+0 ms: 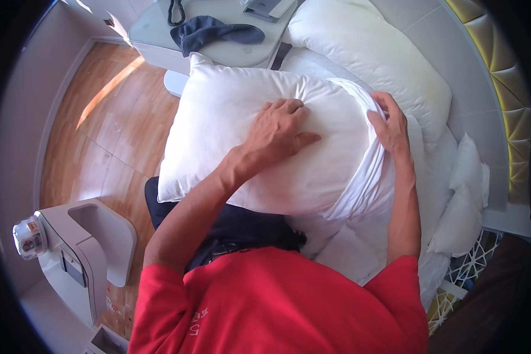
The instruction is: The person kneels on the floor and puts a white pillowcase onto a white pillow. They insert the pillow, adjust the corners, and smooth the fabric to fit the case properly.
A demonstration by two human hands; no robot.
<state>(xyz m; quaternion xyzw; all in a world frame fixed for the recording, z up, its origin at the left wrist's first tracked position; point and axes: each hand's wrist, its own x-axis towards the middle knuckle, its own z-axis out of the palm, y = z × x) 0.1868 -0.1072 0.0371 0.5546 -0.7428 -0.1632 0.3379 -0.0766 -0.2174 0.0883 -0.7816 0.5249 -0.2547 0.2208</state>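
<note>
A plump white pillow (230, 106) lies in front of me, its left part bare. A white pillowcase (358, 186) is bunched around its right part, with the gathered edge running across the pillow. My left hand (281, 128) presses on the top of the bare pillow, fingers slightly bent, thumb apart, gripping nothing. At the right, my right hand (389, 121) pinches the gathered edge of the pillowcase between thumb and fingers. The far end of the pillow is hidden inside the case.
Beyond the pillow, a glass-topped table (152, 33) holds a dark cap (217, 33). Another large white pillow (371, 57) lies at upper right, with smaller white cushions (458, 221) at the right. A white cabinet-like unit (71, 248) stands on the wooden floor (110, 128) at left.
</note>
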